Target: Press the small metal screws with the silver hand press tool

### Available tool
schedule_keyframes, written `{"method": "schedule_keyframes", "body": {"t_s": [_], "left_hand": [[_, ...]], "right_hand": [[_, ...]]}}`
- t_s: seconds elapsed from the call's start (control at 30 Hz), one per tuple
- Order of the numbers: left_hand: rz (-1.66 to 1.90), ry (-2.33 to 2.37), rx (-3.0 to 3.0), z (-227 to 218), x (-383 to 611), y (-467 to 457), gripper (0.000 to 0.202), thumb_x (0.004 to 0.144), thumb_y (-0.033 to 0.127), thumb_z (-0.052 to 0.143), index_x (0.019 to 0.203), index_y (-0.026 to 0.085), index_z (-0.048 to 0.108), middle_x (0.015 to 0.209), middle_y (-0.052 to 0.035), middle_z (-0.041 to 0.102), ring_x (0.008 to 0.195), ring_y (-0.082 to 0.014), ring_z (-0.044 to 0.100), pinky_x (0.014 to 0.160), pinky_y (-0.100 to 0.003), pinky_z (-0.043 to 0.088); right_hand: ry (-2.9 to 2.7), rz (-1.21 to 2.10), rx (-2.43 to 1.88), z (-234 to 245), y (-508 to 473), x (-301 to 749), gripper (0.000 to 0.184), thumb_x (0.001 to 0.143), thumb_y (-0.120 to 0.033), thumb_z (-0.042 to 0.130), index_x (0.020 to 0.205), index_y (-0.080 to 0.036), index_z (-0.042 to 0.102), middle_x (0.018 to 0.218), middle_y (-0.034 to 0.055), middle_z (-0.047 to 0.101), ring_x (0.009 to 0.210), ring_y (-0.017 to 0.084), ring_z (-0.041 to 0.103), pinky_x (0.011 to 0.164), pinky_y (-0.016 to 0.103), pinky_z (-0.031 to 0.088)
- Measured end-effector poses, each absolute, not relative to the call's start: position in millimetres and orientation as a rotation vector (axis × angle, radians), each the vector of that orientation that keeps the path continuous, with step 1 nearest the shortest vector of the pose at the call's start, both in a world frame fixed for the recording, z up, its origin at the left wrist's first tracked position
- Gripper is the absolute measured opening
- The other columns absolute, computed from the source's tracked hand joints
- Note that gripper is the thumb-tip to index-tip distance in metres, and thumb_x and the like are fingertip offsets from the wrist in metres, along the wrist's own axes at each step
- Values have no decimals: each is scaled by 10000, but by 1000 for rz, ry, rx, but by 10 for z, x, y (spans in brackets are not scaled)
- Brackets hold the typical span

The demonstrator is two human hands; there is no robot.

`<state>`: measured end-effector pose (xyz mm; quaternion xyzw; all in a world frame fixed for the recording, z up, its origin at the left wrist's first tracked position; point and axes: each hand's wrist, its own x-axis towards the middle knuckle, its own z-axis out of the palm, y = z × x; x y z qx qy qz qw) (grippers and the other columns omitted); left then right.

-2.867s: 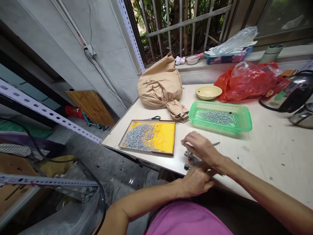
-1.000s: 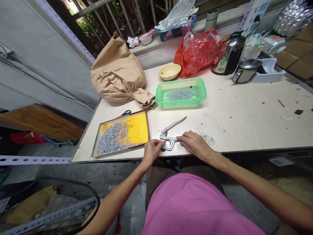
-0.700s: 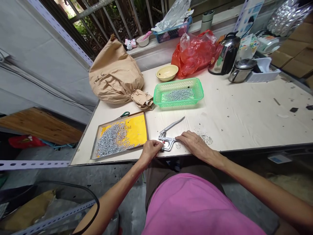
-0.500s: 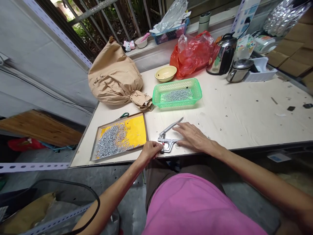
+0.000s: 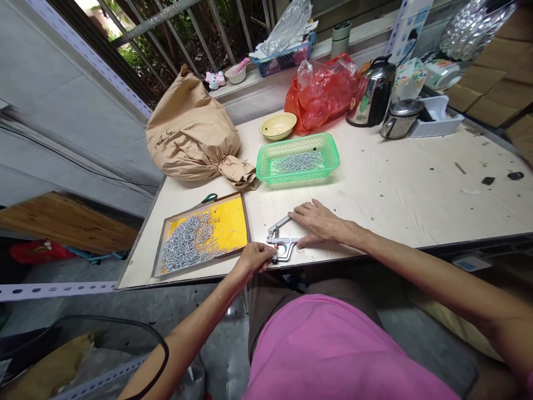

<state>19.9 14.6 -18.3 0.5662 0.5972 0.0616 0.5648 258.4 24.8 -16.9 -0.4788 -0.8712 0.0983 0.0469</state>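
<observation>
A pair of grey snap-fastener pliers (image 5: 283, 248) lies on the table near its front edge, with a spring and a red part at its jaw. My right hand (image 5: 320, 223) spans the handles, fingers over the upper one and thumb at the lower one. Beside the jaw, my left hand (image 5: 257, 258) is closed in a pinch; whatever its fingertips hold is too small to make out. Left of it, a shallow tray (image 5: 246, 222) bears a heap of small metal pieces (image 5: 185, 244) on a yellow sheet. Behind the pliers, a green plastic basket (image 5: 297, 179) contains similar pieces.
A tied brown paper sack (image 5: 191, 133) stands at the back left, near green-handled scissors (image 5: 209, 198). Along the back are a cream bowl (image 5: 277, 125), a red plastic bag (image 5: 322, 94), a kettle (image 5: 372, 94) and a metal pot (image 5: 400, 119). Scraps lie at the right.
My right hand has closed onto the pliers' handles, and the upper handle has come down. My left hand stays at the jaw. The whole view has shifted slightly.
</observation>
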Motion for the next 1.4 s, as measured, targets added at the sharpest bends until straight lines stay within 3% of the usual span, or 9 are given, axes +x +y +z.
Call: {"method": "schedule_keyframes", "body": {"t_s": [0.27, 0.43, 0.53, 0.63, 0.73, 0.87, 1.13, 1.23, 1.4], "left_hand": [[154, 1594, 1625, -99, 226, 13, 332, 825, 425, 508, 666, 146, 589, 479, 21, 506, 421, -97, 456, 453, -218, 352], [359, 1421, 2316, -87, 379, -76, 199, 846, 289, 541, 970, 163, 633, 934, -68, 618, 869, -192, 576, 776, -314, 462], [302, 1211, 2555, -137, 529, 5, 367, 813, 266, 603, 1163, 179, 541, 1173, -96, 565, 1107, -251, 488, 914, -390, 438], [185, 1057, 2629, -156, 655, 148, 504, 805, 269, 619, 1268, 166, 446, 1301, -119, 496, 1175, -257, 444, 978, -413, 407], [37, 1014, 2655, -124, 729, 266, 574, 795, 285, 625, 1309, 156, 403, 1265, -128, 513, 1121, -265, 474, 956, -424, 416], [-68, 1027, 2703, -84, 799, 359, 643, 760, 336, 659, 1312, 130, 401, 1206, -135, 526, 1076, -279, 471, 923, -417, 419], [-52, 956, 2721, -160, 852, 371, 222, 862, 329, 540, 1013, 176, 597, 925, -62, 567, 907, -213, 488, 762, -320, 439], [-29, 965, 2712, -167, 864, 343, 212, 897, 338, 495, 953, 177, 621, 868, -52, 570, 870, -198, 491, 746, -308, 433], [-49, 986, 2723, -136, 898, 331, 258, 913, 368, 466, 893, 177, 639, 835, -54, 583, 834, -198, 499, 721, -309, 444]], "right_hand": [[-2592, 304, -1449, -141, 106, 2544, 509, 797, -432, 662, 1205, -160, 525, 1048, 118, 612, 1015, 272, 499, 923, 430, 298], [-2583, 286, -1419, -169, 64, 2519, 467, 800, -377, 668, 1183, -150, 529, 982, 104, 619, 950, 255, 505, 859, 368, 328], [-2571, 293, -1412, -183, 38, 2516, 517, 801, -374, 666, 1233, -152, 491, 1024, 106, 617, 977, 258, 503, 863, 373, 331], [-2568, 313, -1409, -185, 4, 2547, 623, 808, -405, 650, 1317, -141, 406, 1082, 122, 604, 1015, 266, 499, 871, 393, 339], [-2559, 311, -1550, -137, -26, 2596, 698, 759, -449, 688, 1304, -112, 413, 1120, 153, 580, 1034, 291, 492, 852, 405, 364], [-2621, 311, -1666, -26, -24, 2609, 466, 750, -426, 706, 1070, -113, 575, 1049, 147, 591, 976, 276, 515, 796, 363, 394], [-2621, 299, -1677, -201, 7, 2543, 233, 840, -321, 628, 956, -120, 629, 931, 111, 622, 921, 253, 563, 754, 332, 389], [-2603, 347, -1684, -283, -3, 2547, 174, 891, -292, 551, 920, -141, 633, 907, 105, 632, 874, 231, 581, 715, 310, 381], [-2598, 379, -1649, -304, -25, 2540, 263, 936, -350, 466, 944, -146, 632, 887, 100, 630, 842, 219, 584, 705, 308, 376]]}}
